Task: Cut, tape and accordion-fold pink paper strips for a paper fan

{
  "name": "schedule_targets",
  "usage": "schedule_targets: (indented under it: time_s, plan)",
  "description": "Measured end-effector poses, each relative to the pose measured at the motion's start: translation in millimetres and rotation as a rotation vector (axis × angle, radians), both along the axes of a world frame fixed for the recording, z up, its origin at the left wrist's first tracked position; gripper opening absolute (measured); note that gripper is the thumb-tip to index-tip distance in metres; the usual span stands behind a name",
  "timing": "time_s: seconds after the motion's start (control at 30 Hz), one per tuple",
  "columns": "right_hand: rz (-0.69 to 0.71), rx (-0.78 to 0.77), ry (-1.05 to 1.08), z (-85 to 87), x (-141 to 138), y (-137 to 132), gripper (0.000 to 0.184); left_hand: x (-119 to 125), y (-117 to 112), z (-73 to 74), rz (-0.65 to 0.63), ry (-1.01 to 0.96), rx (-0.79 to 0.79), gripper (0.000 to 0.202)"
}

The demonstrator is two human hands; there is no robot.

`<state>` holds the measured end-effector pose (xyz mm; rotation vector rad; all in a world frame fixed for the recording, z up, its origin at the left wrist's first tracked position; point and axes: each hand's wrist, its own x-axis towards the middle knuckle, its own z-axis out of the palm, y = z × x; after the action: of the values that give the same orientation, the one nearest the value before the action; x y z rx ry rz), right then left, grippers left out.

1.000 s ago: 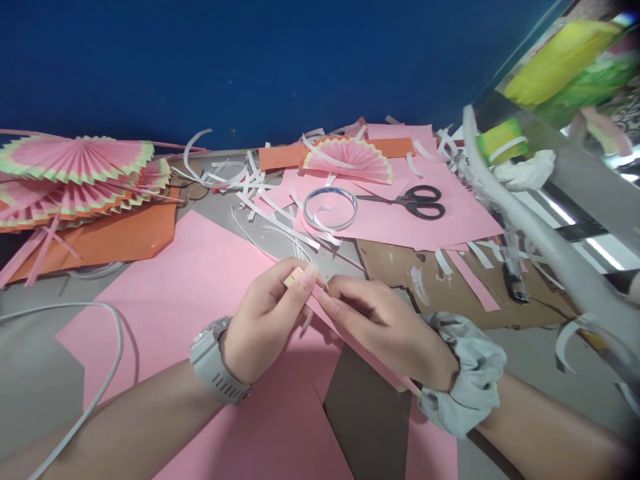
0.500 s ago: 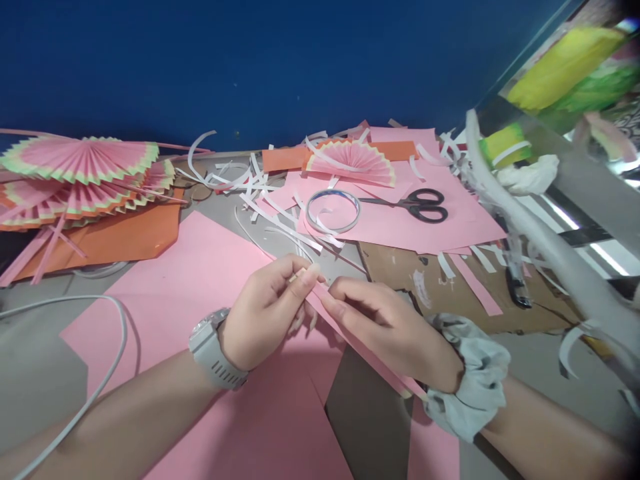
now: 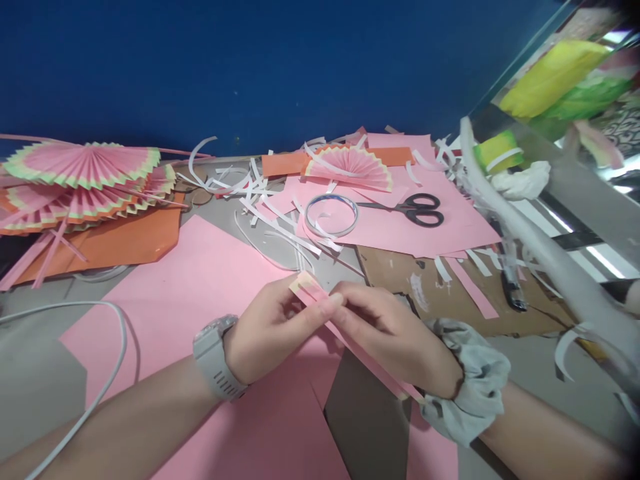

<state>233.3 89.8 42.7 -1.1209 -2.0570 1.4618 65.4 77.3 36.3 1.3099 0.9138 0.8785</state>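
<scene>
A narrow folded strip of pink paper (image 3: 371, 362) with pale yellow ends runs slantwise between my two hands. My left hand (image 3: 280, 330) pinches it near its upper left end, thumb on top. Close beside, my right hand (image 3: 387, 330) grips the strip around its middle, the thumbs nearly meeting. The lower end slants out beneath the right wrist. Under both hands lie large pink paper sheets (image 3: 200, 287). Beyond them are a roll of tape (image 3: 307, 217) and black-handled scissors (image 3: 424, 209), resting on more pink paper.
Pleated pink fans (image 3: 90, 163) with green edges pile up at the left on orange paper (image 3: 150, 237). Another fan (image 3: 350, 167) lies at the back. White paper scraps (image 3: 255, 180) are scattered there. Brown cardboard (image 3: 390, 273) and a cutter (image 3: 513, 287) lie right. A white cable (image 3: 123, 333) crosses the left.
My left hand has slid down along the strip toward my right hand, uncovering the strip's pale upper end. My right hand keeps its hold, and the view has shifted slightly.
</scene>
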Motion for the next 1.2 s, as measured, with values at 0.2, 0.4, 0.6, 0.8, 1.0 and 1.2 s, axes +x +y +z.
schedule_targets:
  time_s: [0.2,0.4,0.6,0.8,1.0,1.2]
  plan:
    - [0.017,-0.016,-0.024,3.8,-2,0,0.029,-5,-1,-5.6,0.015,0.034,-0.030,0.041]
    - [0.055,-0.034,0.002,4.0,-1,-1,0.026,-7,0,-6.8,0.040,0.054,-0.057,0.042]
    - [0.053,-0.020,-0.011,3.0,-2,-1,0.027,-6,1,-8.3,0.084,0.106,-0.081,0.042]
    - [0.043,-0.139,0.026,1.7,-4,-1,0.032,-5,2,-4.4,-0.070,0.093,0.054,0.036]
    - [0.038,-0.239,0.083,3.7,-3,-1,0.030,-6,2,-3.5,0.110,0.089,0.021,0.044]
    - [0.027,-0.271,0.071,8.9,1,5,0.028,-13,12,-5.6,0.327,0.047,0.013,0.045]
